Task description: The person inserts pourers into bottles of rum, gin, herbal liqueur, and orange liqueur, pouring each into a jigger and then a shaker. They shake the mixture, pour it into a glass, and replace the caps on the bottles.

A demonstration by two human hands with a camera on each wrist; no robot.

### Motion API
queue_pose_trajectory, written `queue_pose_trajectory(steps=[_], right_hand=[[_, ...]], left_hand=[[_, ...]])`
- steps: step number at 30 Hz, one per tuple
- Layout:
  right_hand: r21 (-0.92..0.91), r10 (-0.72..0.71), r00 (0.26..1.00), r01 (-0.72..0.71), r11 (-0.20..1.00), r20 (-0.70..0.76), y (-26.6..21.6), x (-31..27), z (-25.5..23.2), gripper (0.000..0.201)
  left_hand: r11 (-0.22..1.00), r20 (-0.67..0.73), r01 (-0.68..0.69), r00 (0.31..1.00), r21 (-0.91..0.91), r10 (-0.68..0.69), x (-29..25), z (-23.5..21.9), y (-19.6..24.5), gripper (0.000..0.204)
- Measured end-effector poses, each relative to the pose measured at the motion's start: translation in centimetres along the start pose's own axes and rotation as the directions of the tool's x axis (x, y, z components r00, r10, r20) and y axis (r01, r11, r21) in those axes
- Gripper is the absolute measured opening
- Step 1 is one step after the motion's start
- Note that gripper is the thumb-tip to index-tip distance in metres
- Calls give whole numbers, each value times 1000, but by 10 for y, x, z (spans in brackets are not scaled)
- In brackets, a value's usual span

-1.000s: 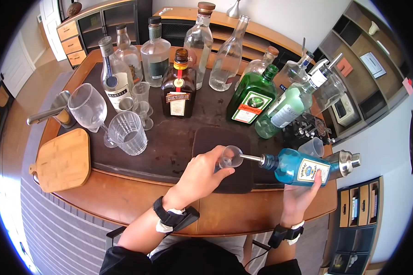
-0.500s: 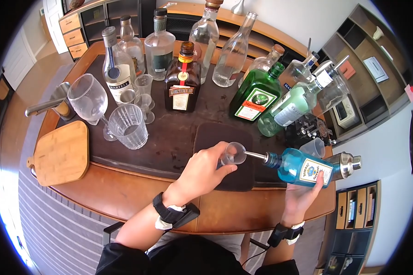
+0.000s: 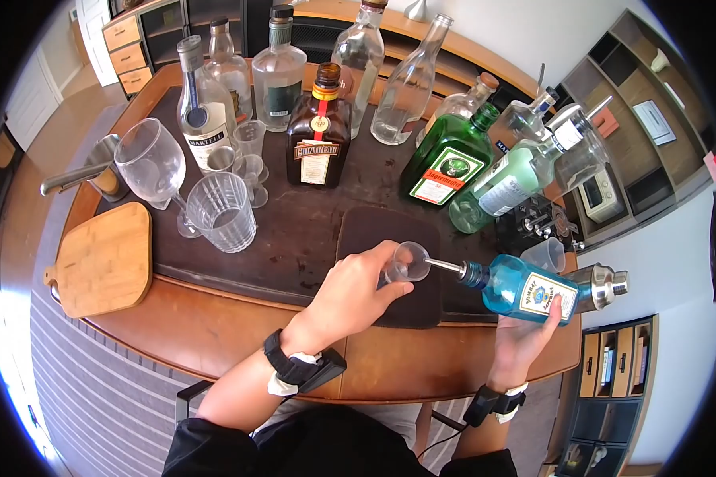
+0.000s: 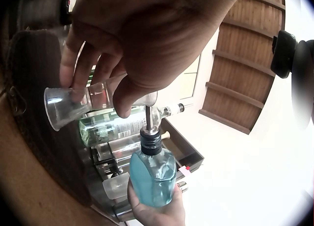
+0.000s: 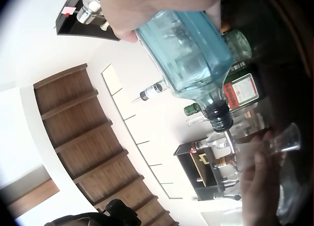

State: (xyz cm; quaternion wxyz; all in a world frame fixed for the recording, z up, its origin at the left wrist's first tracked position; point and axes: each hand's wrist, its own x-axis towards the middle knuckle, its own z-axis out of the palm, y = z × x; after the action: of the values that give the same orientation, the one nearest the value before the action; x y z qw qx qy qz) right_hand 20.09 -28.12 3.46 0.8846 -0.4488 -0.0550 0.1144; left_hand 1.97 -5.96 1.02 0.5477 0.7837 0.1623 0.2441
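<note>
My left hand [image 3: 346,292] holds a clear hourglass-shaped jigger [image 4: 61,108] between thumb and fingers, its mouth facing the bottle in the head view. The right hand [image 3: 523,343] grips a blue glass gin bottle [image 3: 503,288] with a white label, tipped so its neck points at the jigger. A metal pour spout [image 3: 447,265] extends from the dark bottle neck, its tip right at the jigger's rim. In the left wrist view, bluish liquid shows inside the bottle. Beneath the jigger lies a dark mat [image 3: 390,226].
A green bottle [image 3: 452,163], a pale green bottle [image 3: 497,187] and a brown bottle [image 3: 318,143] stand beyond my hands. A ribbed tumbler [image 3: 221,213], wine glass [image 3: 151,161] and cutting board [image 3: 103,258] are at left. Behind the blue bottle are a clear cup [image 3: 546,254] and metal shaker [image 3: 603,286].
The head view has shifted slightly, so the tabletop things sit higher in it. Both hands keep their hold, and the spout tip stays at the jigger's rim.
</note>
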Motion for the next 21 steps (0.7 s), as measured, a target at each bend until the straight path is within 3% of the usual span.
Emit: queue_pose_trajectory(steps=[3, 6, 21], right_hand=[[-14, -15, 1000, 15, 1000, 0, -1, -1, 1, 68], [-11, -15, 1000, 15, 1000, -9, -1, 0, 0, 68], [-36, -71, 997, 70, 997, -16, -5, -1, 1, 66]], left_hand=[[1000, 2, 13, 1000, 1, -13, 0, 0, 1, 35], [993, 61, 115, 991, 27, -116, 1, -5, 11, 32], [993, 62, 117, 991, 27, -119, 1, -5, 12, 33]])
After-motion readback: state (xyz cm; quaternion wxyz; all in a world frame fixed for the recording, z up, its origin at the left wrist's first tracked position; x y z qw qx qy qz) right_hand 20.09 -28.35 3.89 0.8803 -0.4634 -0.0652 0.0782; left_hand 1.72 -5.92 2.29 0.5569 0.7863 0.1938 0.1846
